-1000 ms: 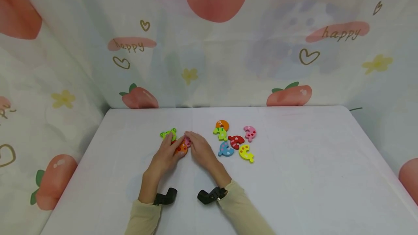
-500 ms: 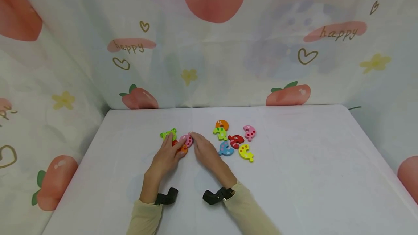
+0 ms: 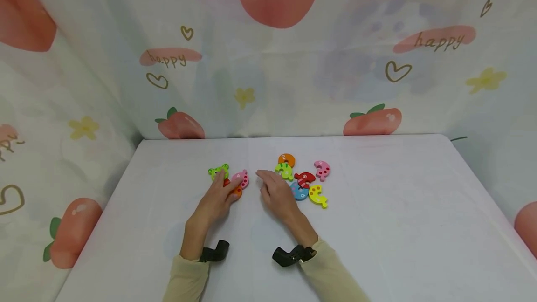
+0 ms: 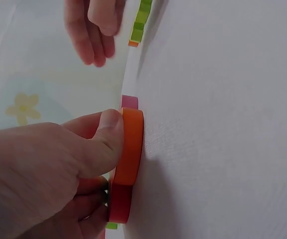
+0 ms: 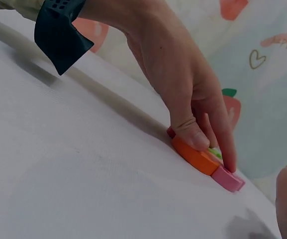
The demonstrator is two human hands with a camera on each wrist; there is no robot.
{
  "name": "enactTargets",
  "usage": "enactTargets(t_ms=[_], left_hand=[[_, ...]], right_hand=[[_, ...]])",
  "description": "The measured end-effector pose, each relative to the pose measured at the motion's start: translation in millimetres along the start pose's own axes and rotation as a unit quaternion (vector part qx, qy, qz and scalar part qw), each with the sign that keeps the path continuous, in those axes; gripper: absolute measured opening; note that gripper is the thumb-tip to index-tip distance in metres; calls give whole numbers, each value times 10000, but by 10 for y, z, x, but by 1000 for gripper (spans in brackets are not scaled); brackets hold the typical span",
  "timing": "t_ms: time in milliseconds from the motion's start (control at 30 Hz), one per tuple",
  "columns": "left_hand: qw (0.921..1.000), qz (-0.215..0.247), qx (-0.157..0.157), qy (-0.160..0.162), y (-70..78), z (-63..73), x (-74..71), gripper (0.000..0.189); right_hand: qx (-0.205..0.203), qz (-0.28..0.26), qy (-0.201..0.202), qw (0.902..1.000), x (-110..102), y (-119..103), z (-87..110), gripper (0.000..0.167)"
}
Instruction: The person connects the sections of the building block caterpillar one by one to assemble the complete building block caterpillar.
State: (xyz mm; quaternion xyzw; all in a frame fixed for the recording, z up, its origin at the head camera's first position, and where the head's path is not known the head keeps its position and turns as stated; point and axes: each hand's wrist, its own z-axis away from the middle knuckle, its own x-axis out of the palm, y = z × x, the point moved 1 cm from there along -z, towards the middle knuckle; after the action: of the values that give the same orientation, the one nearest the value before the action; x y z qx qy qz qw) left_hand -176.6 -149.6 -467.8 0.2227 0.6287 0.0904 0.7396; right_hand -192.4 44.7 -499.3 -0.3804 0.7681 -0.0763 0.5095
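Note:
My left hand (image 3: 211, 204) lies over a small cluster of thick, brightly painted toy pieces, its fingers spread. At the far end of the cluster is a green animal-head piece (image 3: 216, 171). A red piece (image 4: 121, 204) shows beside the orange piece (image 4: 132, 147), mostly covered by fingers in the head view. In the right wrist view the left thumb rests on the orange piece and the index fingertip touches the dotted pink piece (image 5: 228, 178). Over the table between the two groups hovers my right hand (image 3: 278, 195), fingers loosely bent and holding nothing.
Right of the right hand lie more curved pieces: orange (image 3: 287, 159), green (image 3: 284, 171), red (image 3: 305, 180), blue (image 3: 299, 193), yellow (image 3: 318, 197) and pink (image 3: 322, 170). The white-covered table (image 3: 398, 223) meets a printed cloth backdrop (image 3: 285, 92).
My right hand has left the pink piece and moved right, toward the other group. The pink piece, earlier partly covered, now shows more fully. The left hand stays in place.

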Motion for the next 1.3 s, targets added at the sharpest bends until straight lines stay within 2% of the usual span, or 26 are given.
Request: enactTargets(t_ms=[100,167,300,433,600,933,1167,1300], left_hand=[[9998,-158,94,-7,14,6,0,53],[9994,-291,176,15,23,5,-2,53],[9987,-434,279,22,33,2,-9,54],[9988,-439,180,-125,31,4,-15,54],[9992,-305,67,-247,25,4,-14,53],[9999,33,166,-17,26,9,-19,51],[9997,-74,220,18,33,11,-10,52],[9995,-227,204,-3,34,7,0,51]], right_hand=[[260,459,619,9967,-25,31,-23,35],[616,732,798,9922,-44,55,-28,38],[1294,1071,670,9835,-61,100,-16,42],[1630,1135,349,9795,-61,115,6,39],[1587,1135,228,9805,-69,88,17,36],[1606,1138,84,9804,-48,86,1,41],[1610,1274,-133,9786,-46,95,-9,43],[1493,1286,-29,9804,-45,99,-6,43]])
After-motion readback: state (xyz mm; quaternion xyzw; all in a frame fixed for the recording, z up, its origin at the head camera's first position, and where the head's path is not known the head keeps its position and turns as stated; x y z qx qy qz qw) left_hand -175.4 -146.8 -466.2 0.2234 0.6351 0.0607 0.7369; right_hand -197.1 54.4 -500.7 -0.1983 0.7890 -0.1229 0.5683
